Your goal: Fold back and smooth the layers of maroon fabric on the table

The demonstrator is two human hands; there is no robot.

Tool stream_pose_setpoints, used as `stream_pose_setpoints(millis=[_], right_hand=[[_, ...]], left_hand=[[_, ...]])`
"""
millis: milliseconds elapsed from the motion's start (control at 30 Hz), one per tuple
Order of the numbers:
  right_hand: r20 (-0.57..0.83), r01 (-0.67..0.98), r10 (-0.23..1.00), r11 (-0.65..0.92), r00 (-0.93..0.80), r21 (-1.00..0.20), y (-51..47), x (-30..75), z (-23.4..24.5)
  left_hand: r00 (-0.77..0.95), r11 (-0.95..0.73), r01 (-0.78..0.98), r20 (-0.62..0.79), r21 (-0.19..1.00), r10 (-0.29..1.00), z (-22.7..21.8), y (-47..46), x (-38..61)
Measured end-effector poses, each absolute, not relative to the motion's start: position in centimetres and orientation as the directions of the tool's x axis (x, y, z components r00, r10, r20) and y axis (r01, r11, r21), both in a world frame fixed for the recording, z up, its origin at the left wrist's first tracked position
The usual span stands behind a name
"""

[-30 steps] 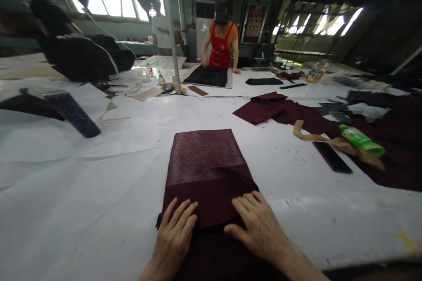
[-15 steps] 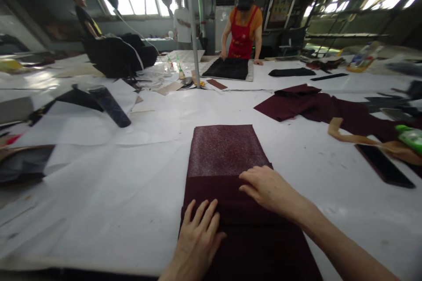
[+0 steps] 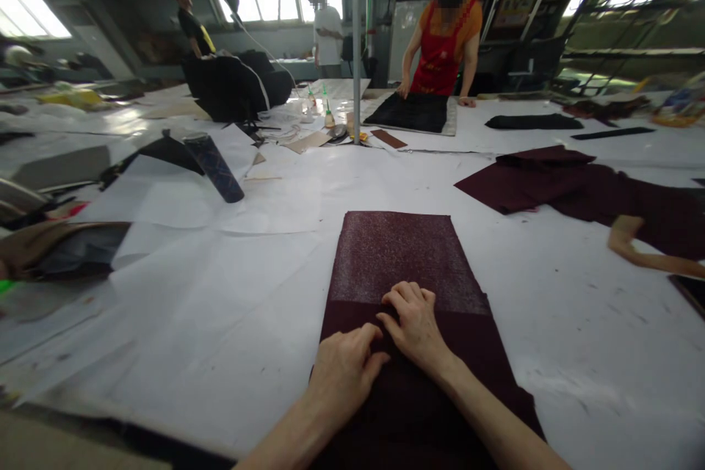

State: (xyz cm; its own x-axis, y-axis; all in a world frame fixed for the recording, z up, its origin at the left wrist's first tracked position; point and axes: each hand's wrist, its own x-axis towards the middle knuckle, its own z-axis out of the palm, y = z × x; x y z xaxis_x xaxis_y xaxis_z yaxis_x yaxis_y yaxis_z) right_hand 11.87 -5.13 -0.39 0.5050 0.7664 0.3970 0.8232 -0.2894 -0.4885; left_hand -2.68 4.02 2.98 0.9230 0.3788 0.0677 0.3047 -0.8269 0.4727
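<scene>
Maroon cloth (image 3: pixel 463 327) lies flat on the table (image 3: pixel 247 294) at lower centre, likely so both hands can reach it. Left hand (image 3: pixel 346 367) and right hand (image 3: pixel 414 319) curl over it, seemingly steadying it; whether they pinch it, I cannot tell.

Maroon cloth (image 3: pixel 405 253), near, on white surface (image 3: pixel 220 323); left hand (image 3: pixel 344 363) and right hand (image 3: pixel 413 319) over it. Right, farther: rumpled maroon fabric (image 3: pixel 567 180). Left, farther: dark patterned piece (image 3: pixel 216 167).
</scene>
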Motion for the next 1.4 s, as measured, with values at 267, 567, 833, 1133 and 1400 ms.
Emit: stream_pose_setpoints(millis=[267, 567, 833, 1133, 1400], right_hand=[[0.374, 0.818, 0.782, -0.281, 0.498, -0.503, -5.1, 11.8, -0.7], [0.503, 0.927, 0.817, -0.096, 0.282, -0.364, -5.5, 11.0, -1.0], [0.49, 0.879, 0.789, -0.129, 0.371, -0.458, -5.3, 11.3, -1.0], [0.358, 0.906, 0.838, -0.335, 0.411, -0.257, -9.5, 14.7, 0.3], [0.292, 0.92, 0.872, -0.368, 0.393, -0.138, -13.6, 18.1, 2.3]], left_hand=[[0.932, -0.9, 0.193, 0.215, 0.39, 0.293, 2.9, 9.4, 0.3], [0.986, -0.975, -0.023, 0.165, 0.22, 0.014, 4.3, 11.1, 1.4], [0.981, -0.993, 0.078, 0.171, 0.085, 0.091, 5.4, 13.5, -0.5], [0.99, -0.969, 0.084, 0.091, 0.234, 0.107, 3.9, 9.7, 1.6], [0.974, -0.931, 0.118, 0.144, 0.346, 0.177, 2.5, 10.0, 0.8]])
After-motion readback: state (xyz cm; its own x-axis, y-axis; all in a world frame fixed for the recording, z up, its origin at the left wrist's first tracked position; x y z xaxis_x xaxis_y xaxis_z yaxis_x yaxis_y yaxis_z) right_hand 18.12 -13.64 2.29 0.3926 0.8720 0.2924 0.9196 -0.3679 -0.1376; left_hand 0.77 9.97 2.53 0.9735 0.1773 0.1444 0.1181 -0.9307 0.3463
